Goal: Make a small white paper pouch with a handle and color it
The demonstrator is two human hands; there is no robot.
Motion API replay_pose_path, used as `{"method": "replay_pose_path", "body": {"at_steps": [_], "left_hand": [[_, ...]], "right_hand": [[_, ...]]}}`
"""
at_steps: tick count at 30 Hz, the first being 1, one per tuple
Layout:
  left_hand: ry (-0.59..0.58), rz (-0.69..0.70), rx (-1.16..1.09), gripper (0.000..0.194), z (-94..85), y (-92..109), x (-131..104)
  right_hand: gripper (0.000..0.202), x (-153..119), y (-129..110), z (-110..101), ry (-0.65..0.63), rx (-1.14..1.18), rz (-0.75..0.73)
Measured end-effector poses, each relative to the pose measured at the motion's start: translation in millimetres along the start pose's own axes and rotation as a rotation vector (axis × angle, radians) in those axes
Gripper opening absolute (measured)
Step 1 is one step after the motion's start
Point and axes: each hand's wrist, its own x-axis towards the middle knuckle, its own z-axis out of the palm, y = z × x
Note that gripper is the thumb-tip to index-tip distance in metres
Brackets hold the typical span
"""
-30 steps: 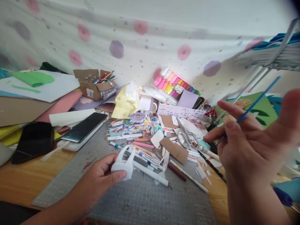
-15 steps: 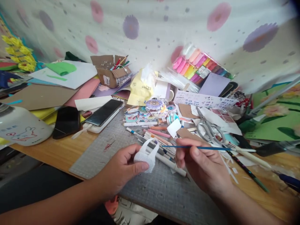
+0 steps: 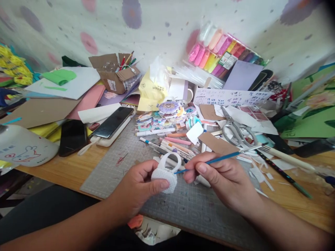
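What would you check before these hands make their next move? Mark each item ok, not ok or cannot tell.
1. Left hand grip on the white mini bag: ok, thumb across its front.
2. Right hand grip on the blue tool: ok, held between thumb and fingers.
3. Tool tip touching the bag: cannot tell; it points near the base of the handle.
4. Mat behind the bag free of clutter: not ok, pens crowd it.
5. Tool's far end clear of the scissors: cannot tell, they nearly meet in view.
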Motion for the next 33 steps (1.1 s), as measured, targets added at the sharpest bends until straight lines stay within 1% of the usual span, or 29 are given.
{"method": "replay_pose_path", "body": {"at_steps": [6,13,15,17,19,22,25,26,27,28,29,31,33], "left_hand": [[0.026,-0.003,-0.036,0.019,2.3,0.2,-2.5],[0.016,-0.007,-0.256,0.018,9.0,-3.5,-3.8],[0.02,0.0,-0.307,0.016,11.2,-3.3,-3.3],[0.033,0.013,-0.371,0.012,13.8,-1.9,-3.3],[0.057,0.024,-0.463,0.008,16.5,0.5,-3.9],[0.076,0.027,-0.585,0.005,18.0,5.1,-4.3],[0.17,0.078,-0.614,0.004,11.9,9.2,-1.8],[0.206,0.099,-0.6,0.004,8.2,10.1,-0.5],[0.226,0.11,-0.562,0.005,4.1,10.7,0.5],[0.228,0.11,-0.48,0.007,0.1,11.2,1.3],[0.22,0.107,-0.345,0.008,-3.4,11.6,1.5],[0.218,0.129,0.027,0.011,-7.6,12.6,0.8],[0.237,0.198,0.381,0.012,-7.4,14.0,-0.5]], "right_hand": [[0.02,1.9,4.6,0.0,-0.035,-0.006,0.02],[0.02,3.7,8.5,4.9,-0.056,0.005,0.059],[0.017,2.9,9.4,6.7,-0.055,0.003,0.033],[0.016,1.7,9.6,7.5,-0.057,-0.04,-0.069],[0.022,0.9,9.3,6.7,-0.078,-0.127,-0.247],[0.031,0.7,7.0,2.9,-0.166,-0.282,-0.501],[0.033,0.1,1.3,-0.9,-0.283,-0.402,-0.658],[0.033,-0.4,-1.0,-1.7,-0.306,-0.415,-0.675],[0.032,-1.1,-3.2,-2.4,-0.306,-0.406,-0.657],[0.031,-1.9,-4.9,-2.9,-0.282,-0.377,-0.604],[0.029,-2.6,-6.0,-3.5,-0.227,-0.331,-0.539],[0.026,-3.5,-6.2,-4.8,-0.097,-0.24,-0.415],[0.023,-3.1,-5.1,-6.1,-0.012,-0.203,-0.365]]}}
